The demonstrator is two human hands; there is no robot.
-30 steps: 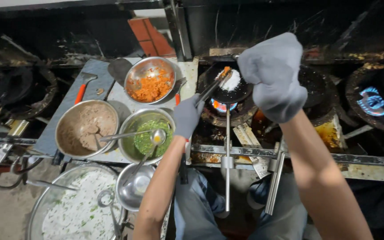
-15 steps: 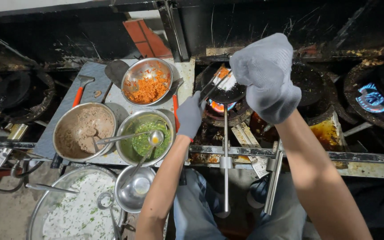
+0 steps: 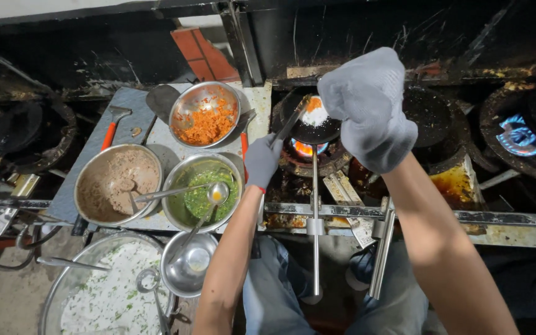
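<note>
Grey-gloved left hand [image 3: 262, 160] gripping flat metal spatula [image 3: 291, 121], right hand [image 3: 367, 108] loosely cupped over small black long-handled pan [image 3: 310, 121]; gloves could scorch near flame

Soot-black wall [image 3: 94, 56] — greasy stove range [image 3: 466, 186]

To your left on the worktop [image 3: 125, 105] you have three steel bowls: orange shreds [image 3: 205, 115], brown paste [image 3: 118, 184], green sauce [image 3: 201, 191] with a spoon [image 3: 217, 193] resting in it. A red-handled spatula [image 3: 111, 128] lies beside them. A blue burner flame [image 3: 519, 136] burns far right.
</note>
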